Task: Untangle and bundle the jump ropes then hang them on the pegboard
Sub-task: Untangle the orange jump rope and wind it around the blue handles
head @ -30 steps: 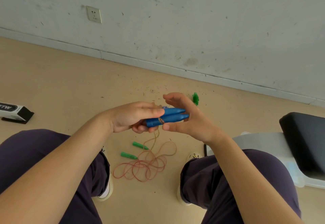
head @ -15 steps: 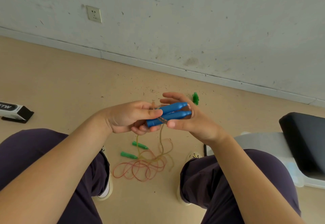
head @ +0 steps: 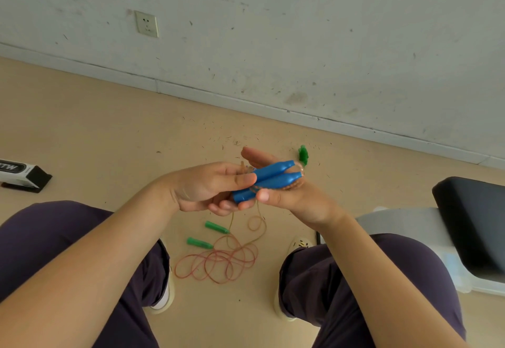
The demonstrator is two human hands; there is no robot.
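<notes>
while the left hand [head: 207,186] pinches the two blue handles [head: 269,179] at frame centre and the right hand [head: 284,194] cradles their tips, fingers loosely curled, thumb pressing, the cord [head: 257,224] trails into the loose coils [head: 218,263] by the green handles [head: 207,235] below. a tug could snag both ropes together. knees crowd either side, with open floor [head: 109,134] toward the wall.
</notes>
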